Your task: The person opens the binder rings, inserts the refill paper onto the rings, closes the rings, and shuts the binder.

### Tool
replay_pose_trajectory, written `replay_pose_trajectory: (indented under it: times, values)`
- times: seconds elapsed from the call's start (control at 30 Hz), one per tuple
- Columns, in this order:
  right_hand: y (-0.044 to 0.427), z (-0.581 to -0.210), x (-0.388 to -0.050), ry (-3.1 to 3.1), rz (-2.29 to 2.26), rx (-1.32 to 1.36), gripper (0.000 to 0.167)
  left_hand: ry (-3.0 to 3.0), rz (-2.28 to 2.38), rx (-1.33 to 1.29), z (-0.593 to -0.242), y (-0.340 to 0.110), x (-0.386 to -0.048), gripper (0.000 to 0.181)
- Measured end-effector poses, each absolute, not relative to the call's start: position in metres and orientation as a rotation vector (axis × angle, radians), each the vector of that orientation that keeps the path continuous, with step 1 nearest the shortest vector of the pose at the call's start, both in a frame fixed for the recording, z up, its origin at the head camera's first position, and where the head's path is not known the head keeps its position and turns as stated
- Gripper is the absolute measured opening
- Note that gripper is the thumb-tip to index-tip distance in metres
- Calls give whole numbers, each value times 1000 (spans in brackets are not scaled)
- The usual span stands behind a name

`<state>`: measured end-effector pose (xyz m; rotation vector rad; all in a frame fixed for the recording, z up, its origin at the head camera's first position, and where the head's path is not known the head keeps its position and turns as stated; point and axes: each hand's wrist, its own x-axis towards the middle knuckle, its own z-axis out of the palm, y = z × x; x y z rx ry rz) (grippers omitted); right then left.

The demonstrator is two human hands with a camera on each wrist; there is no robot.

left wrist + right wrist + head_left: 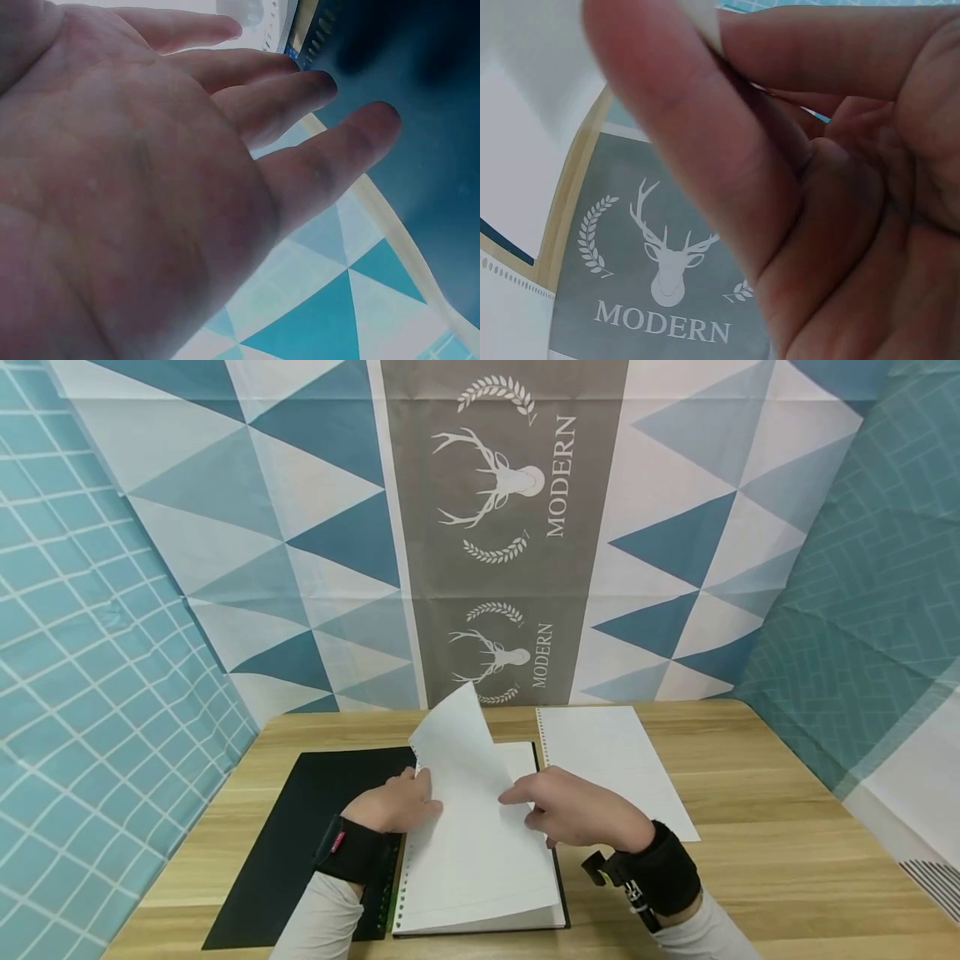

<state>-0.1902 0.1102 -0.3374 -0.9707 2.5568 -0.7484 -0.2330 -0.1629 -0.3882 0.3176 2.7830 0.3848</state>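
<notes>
A black-covered loose-leaf notebook (277,868) lies spread on the table, its hole-punched pages on the right half. Its top sheet (472,860) curves up, the far corner lifted above the pages beneath. My right hand (581,810) pinches that sheet near its right edge between thumb and index finger; in the right wrist view the fingers (697,142) close on a bit of white paper. My left hand (397,803) touches the sheet's left side by the holes. In the left wrist view, its fingers (322,169) are extended and apart.
A loose punched sheet (615,752) lies on the wooden table (772,860) to the right of the notebook, partly behind my right forearm. Behind the table hangs a patterned cloth (502,527) with deer heads and triangles; blue-tiled cloth (90,610) covers the left side.
</notes>
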Motion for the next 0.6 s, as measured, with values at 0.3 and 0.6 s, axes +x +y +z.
replay_pose_trajectory:
  times: [0.3, 0.6]
  values:
    - [113, -341, -195, 2557, -783, -936, 43, 2811, 378, 310, -385, -165, -232, 67]
    - [116, -353, -206, 2553, -815, -823, 40, 2784, 381, 323, -387, -163, -232, 64]
